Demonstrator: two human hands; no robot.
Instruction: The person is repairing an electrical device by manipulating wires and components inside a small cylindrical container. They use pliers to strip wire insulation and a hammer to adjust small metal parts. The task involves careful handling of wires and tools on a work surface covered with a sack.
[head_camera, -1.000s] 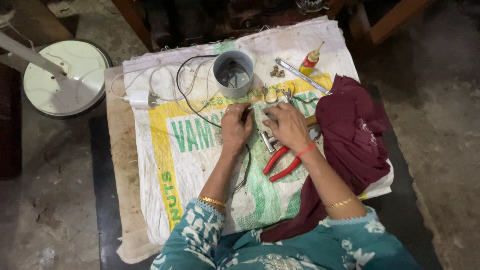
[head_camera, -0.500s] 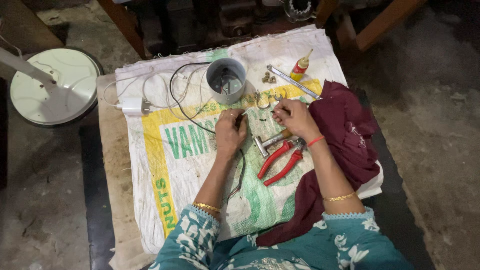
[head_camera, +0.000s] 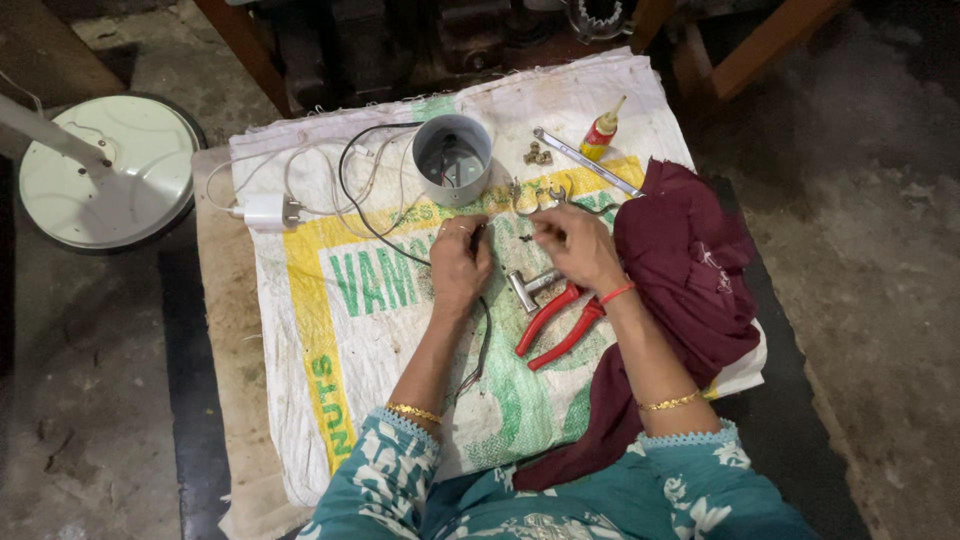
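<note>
My left hand (head_camera: 459, 262) is closed around a black cable (head_camera: 372, 228) that loops up to the left and also trails down past my wrist. My right hand (head_camera: 571, 245) pinches a small dark part between its fingertips, close to the left hand; the part is too small to make out. Just below my hands lie red-handled pliers (head_camera: 552, 322) and a small metal piece (head_camera: 522, 289). A grey cylindrical cup (head_camera: 452, 158) stands beyond my left hand. All of this rests on a white, green and yellow woven sack (head_camera: 330, 330) spread over a low table.
A white charger with cable (head_camera: 265, 211) lies at the left. A wrench (head_camera: 585, 160), a small yellow glue bottle (head_camera: 602, 131), brass nuts (head_camera: 537, 154) and metal clips (head_camera: 545, 197) lie at the back. A maroon cloth (head_camera: 690, 280) covers the right side. A round white fan base (head_camera: 110, 170) stands on the floor left.
My view has shifted slightly. Both hands stay together over the sack, working the cable; the right hand has lifted a little from the pliers towards the left hand.
</note>
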